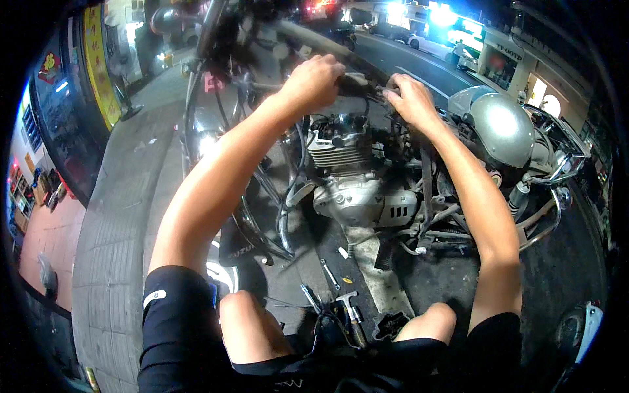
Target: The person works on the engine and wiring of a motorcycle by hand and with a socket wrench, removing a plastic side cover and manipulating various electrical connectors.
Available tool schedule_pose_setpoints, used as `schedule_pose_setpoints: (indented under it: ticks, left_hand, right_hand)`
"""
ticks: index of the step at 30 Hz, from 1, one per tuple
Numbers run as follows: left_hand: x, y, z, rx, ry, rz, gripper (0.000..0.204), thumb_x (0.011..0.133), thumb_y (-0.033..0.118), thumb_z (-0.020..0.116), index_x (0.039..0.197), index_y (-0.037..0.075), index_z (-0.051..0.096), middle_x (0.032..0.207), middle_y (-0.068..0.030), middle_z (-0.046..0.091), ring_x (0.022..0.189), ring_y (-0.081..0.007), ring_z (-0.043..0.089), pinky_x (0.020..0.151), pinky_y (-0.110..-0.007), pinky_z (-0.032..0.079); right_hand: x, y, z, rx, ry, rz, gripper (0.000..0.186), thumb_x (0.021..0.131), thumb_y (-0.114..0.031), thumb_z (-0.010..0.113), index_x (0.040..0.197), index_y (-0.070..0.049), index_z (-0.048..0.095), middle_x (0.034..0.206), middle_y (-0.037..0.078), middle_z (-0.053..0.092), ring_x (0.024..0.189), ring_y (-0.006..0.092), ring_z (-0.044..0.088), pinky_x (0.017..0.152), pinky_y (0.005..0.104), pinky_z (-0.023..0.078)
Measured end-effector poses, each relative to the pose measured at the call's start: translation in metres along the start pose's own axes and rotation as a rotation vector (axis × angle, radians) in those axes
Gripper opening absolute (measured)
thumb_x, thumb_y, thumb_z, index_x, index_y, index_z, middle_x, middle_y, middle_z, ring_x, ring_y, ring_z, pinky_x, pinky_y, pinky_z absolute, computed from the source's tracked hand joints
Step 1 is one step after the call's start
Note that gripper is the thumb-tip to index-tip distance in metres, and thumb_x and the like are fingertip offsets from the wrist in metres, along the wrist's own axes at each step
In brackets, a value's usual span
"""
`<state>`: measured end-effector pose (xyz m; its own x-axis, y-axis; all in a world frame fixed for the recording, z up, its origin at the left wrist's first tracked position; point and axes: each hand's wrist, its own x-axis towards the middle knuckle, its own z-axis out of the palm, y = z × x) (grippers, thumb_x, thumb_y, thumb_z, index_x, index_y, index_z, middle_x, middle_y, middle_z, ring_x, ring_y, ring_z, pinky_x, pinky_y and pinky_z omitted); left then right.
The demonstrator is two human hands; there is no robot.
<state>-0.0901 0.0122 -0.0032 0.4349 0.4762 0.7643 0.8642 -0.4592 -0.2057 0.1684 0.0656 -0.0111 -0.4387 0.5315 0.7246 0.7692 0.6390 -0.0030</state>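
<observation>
Dimly lit: left hand [316, 80] and right hand [411, 99], fingers curled, whether grasping anything cannot be told; motorcycle engine [363, 202], below both, top shadowed; tools [356, 318], between knees [252, 327], lower ends indistinct.

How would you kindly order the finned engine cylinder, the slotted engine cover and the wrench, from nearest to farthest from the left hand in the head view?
1. Finned engine cylinder: below and slightly right of the left hand.
2. Slotted engine cover: lower, beneath the cylinder.
3. Wrench: on the ground, lowest of the three.
</observation>
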Motion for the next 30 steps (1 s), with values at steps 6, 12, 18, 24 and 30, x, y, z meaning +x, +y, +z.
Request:
schedule_pose_setpoints:
  ticks: [6,12,18,24,30]
  left_hand:
    - [0.006,0.000,0.006,0.041,0.049,-0.027,0.023,0.079,0.020,0.071,0.096,0.004,0.068,0.098,-0.0151,0.067,0.100,-0.0348,0.065,0.086,-0.046,0.053]
    - [0.015,0.003,0.008,0.157,0.002,-0.054,0.041,0.080,0.040,0.076,0.099,0.005,0.068,0.105,-0.0136,0.066,0.105,-0.0310,0.064,0.091,-0.043,0.050]
    - [0.012,0.001,0.008,0.185,-0.016,-0.014,0.034,0.078,0.035,0.077,0.099,0.009,0.071,0.104,-0.0100,0.065,0.108,-0.0293,0.062,0.096,-0.044,0.047]
    - [0.009,-0.003,0.014,0.108,0.046,-0.026,0.031,0.075,0.025,0.076,0.102,0.010,0.070,0.103,-0.0094,0.067,0.106,-0.0292,0.063,0.095,-0.046,0.045]
    - [0.011,-0.005,0.016,0.050,0.111,-0.057,0.037,0.080,0.032,0.076,0.106,0.008,0.068,0.102,-0.0097,0.065,0.107,-0.0296,0.062,0.093,-0.044,0.045]
  right_hand:
    - [0.010,0.000,0.011,0.039,0.257,0.071,0.027,0.090,-0.023,0.067,0.104,0.000,0.064,0.105,0.020,0.068,0.099,0.0400,0.065,0.082,0.0458,0.050]
    - [-0.007,-0.002,0.003,0.367,0.248,-0.021,0.022,0.089,-0.021,0.069,0.096,-0.001,0.064,0.094,0.018,0.067,0.089,0.0346,0.066,0.078,0.0414,0.051]
    - [0.005,-0.004,-0.002,0.329,0.214,0.124,0.029,0.090,-0.029,0.068,0.098,-0.001,0.064,0.097,0.018,0.069,0.092,0.0364,0.067,0.081,0.0436,0.051]
    - [0.042,-0.006,-0.020,-0.014,-0.273,0.123,0.048,0.087,-0.038,0.065,0.109,0.004,0.065,0.108,0.030,0.067,0.107,0.0451,0.064,0.091,0.0486,0.051]
    - [0.032,0.001,-0.013,0.701,-0.083,0.292,0.026,0.089,-0.013,0.063,0.110,0.002,0.068,0.089,0.009,0.072,0.078,0.0157,0.065,0.070,0.0299,0.051]
